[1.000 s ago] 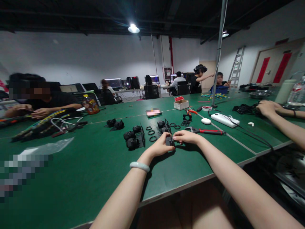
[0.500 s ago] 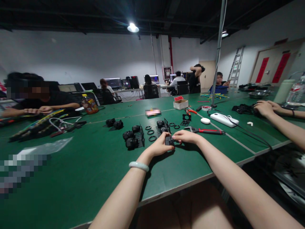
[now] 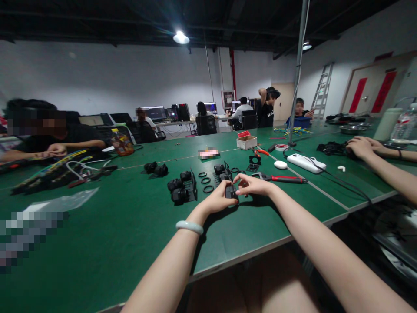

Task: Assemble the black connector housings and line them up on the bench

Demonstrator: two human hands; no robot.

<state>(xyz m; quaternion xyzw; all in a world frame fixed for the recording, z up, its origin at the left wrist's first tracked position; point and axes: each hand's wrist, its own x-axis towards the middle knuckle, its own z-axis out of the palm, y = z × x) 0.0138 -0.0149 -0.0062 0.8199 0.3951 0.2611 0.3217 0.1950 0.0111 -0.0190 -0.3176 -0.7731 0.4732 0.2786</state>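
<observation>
My left hand point(image 3: 217, 199), with a pale bangle point(image 3: 189, 227) on its wrist, is closed around a small black part point(image 3: 231, 192) just above the green table. My right hand point(image 3: 252, 186) curves in from the right, fingers bent and spread, its tips at the part's right side. Whether those tips grip anything is hard to see. Black rings point(image 3: 208, 189) lie left of my hands. Further left stand black camera-like units point(image 3: 179, 195) with flat brackets. Behind my left hand is another such unit point(image 3: 219, 168), partly covered.
Pliers with red-black handles point(image 3: 286, 179), a white power bank point(image 3: 306, 163) and a white oval case point(image 3: 280, 164) lie to the right. A small box point(image 3: 246, 141) and a metal pole point(image 3: 297, 78) stand behind. Co-workers' hands point(image 3: 361, 148) rest at the right; another person sits left.
My right hand's fingers have lifted and spread a little at the black part. My left hand keeps its hold. In the background, a standing person's arm has shifted.
</observation>
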